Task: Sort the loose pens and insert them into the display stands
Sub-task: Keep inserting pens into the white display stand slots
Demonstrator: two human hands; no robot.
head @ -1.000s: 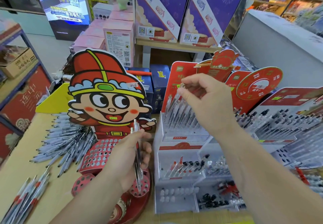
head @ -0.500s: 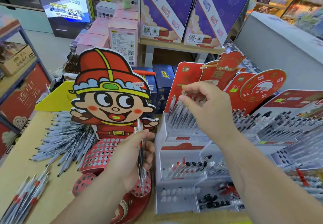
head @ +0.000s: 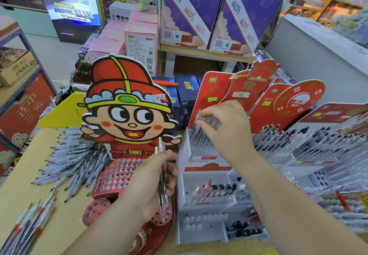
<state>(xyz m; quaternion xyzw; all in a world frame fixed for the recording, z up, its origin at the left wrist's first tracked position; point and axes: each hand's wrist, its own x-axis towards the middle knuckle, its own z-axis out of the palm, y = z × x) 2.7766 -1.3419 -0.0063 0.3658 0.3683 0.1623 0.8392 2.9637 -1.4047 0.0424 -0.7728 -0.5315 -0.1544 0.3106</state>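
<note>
My left hand [head: 153, 183] grips a small bunch of clear pens [head: 161, 177] upright, in front of a red cartoon-figure display stand [head: 127, 115] with a perforated red base [head: 117, 173]. My right hand [head: 225, 129] pinches the top of a clear pen [head: 199, 119] over the upper tier of a white tiered pen stand [head: 201, 163], among other clear pens standing there. Lower tiers hold red and black capped pens [head: 219, 190]. A heap of loose grey pens [head: 69, 161] lies on the wooden table to the left.
More loose pens with red parts [head: 27, 227] lie at the table's front left. Further filled pen stands [head: 318, 147] with red header cards crowd the right side. Blue boxes [head: 187, 95], pink boxes [head: 139, 41] and purple cartons [head: 199, 9] stand behind.
My right hand has lowered slightly with the pinched pen toward the upper tier of the white stand. My left hand keeps holding its bunch in about the same place.
</note>
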